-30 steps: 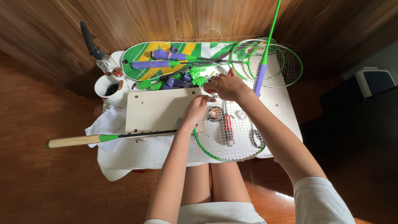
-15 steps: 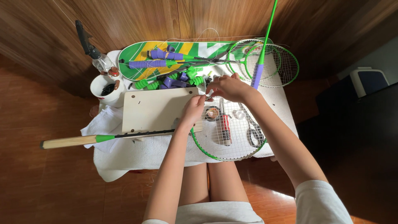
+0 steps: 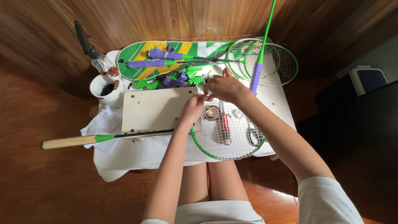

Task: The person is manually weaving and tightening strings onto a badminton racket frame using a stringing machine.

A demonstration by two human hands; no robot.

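A small desk [image 3: 286,112] draped in a white towel [image 3: 124,153] is seen from above, crowded from edge to edge; the towel hangs over the near-left corner. A green-rimmed racket [image 3: 226,137] lies across the middle, its head projecting past the near edge above the person's knees and its wooden handle reaching well beyond the left edge over the floor. The left hand [image 3: 191,111] is laid on the far-left part of the racket head, beside a pale flat board [image 3: 155,108], its fingertips pinched together; the right hand [image 3: 224,86] is held just above the far rim, fingers closed as if on a thin string, though what is gripped cannot be told. The two hands are nearly touching. On the strings rest a red-handled tool [image 3: 224,128], a small round tin [image 3: 212,113] and a pair of scissors [image 3: 253,135]. Along the far edge a green and yellow racket cover [image 3: 137,58] is spread, with purple and green grip rolls [image 3: 174,79] on it; two further rackets [image 3: 269,62] are stacked at the far right, one shaft rising out of view. A white cup [image 3: 101,89] and a spray bottle [image 3: 97,58] are placed at the far-left corner; little bare surface is left, only a strip at the right edge.
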